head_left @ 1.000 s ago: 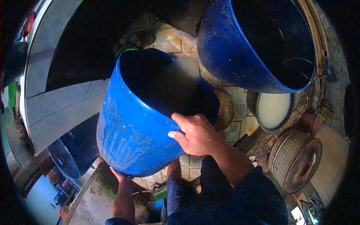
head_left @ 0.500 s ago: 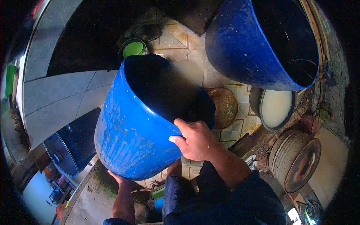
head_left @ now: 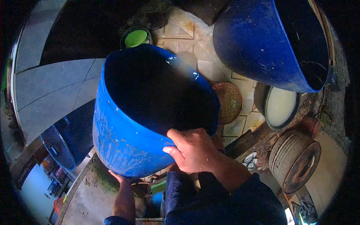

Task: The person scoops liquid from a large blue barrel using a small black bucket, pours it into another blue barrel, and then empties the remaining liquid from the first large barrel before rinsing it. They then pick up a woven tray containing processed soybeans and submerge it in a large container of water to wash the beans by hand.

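Blue barrel (head_left: 129, 137), scuffed, tilted on my feed, right hand (head_left: 193, 150) clamped on rim, left hand (head_left: 123, 180) at base, its finger state I can't tell.

Lower left: the tilted blue barrel (head_left: 127, 138) partly hides the left hand (head_left: 121, 179). Upper right: the top edge truncates another blue drum (head_left: 255, 48).

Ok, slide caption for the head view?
Right hand grips a tilted blue barrel at its rim; left hand at its base.

Middle barrel (head_left: 129, 138) between tiles (head_left: 52, 90) at left and basket (head_left: 227, 103) at right, pot (head_left: 260, 97) farther right
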A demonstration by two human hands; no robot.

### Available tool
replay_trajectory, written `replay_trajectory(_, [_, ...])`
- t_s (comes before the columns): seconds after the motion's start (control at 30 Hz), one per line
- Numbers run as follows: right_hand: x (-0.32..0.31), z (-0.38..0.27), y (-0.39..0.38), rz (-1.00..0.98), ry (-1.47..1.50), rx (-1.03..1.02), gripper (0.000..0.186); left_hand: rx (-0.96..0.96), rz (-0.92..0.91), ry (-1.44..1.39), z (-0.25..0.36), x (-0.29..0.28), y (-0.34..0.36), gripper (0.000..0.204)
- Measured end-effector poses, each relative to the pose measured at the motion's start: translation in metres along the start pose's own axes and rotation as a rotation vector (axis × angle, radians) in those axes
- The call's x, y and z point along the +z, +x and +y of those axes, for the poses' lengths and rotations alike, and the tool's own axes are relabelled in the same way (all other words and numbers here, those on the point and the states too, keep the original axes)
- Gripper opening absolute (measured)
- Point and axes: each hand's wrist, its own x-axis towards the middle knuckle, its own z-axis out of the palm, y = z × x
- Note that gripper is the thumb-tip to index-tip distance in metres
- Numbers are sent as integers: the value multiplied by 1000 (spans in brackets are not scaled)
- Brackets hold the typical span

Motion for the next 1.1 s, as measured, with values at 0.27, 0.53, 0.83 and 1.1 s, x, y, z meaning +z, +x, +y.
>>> replay_trajectory(0.27, [5,2,-2,17,-12,0,23,-18,-63,1,-2,-2,3,89])
replay_trajectory(0.53, [-1,2,0,35,25,-9,22,9,79,6,1,18,-12,90])
replay_trajectory(0.83, [-9,10,3,44,29,32,21,50,40,4,-1,24,-13,90])
replay_trajectory(1.1, [-18,20,3,51,18,55,22,46,66,24,-3,30,-11,91])
